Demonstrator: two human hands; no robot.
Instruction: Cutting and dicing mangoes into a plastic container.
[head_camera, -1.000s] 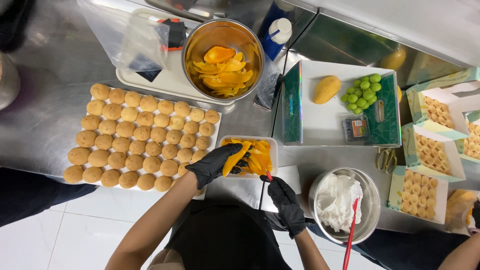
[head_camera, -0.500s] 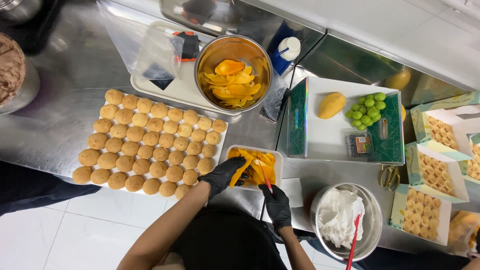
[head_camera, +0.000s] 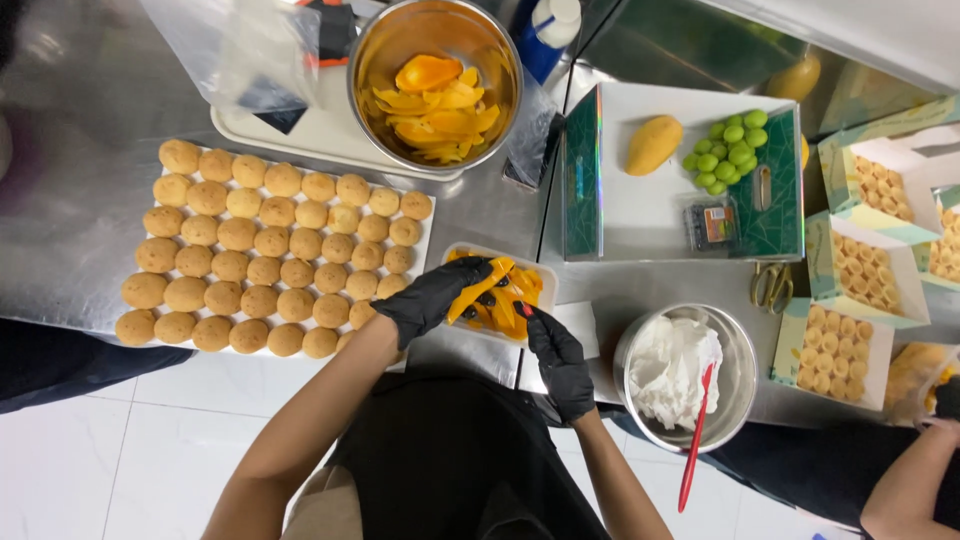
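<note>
A brushed stainless-steel worktop (head_camera: 90, 240) is shown from above. Toward its left edge, round golden-brown pastry shells (head_camera: 262, 250) are laid in close rows on a white sheet. At the back edge, a round steel bowl of orange mango slices (head_camera: 435, 85) is set on a white tray (head_camera: 300, 135). At the near edge, a small white rectangular tray of mango slices (head_camera: 500, 292) is worked by two black-gloved hands. The left hand (head_camera: 432, 297) is curled, with a slice pinched in its fingertips; the right hand (head_camera: 560, 358) is closed around a thin tool, seemingly a small knife. Judged advisable: slices are steadied lightly and cut away from the fingers.
</note>
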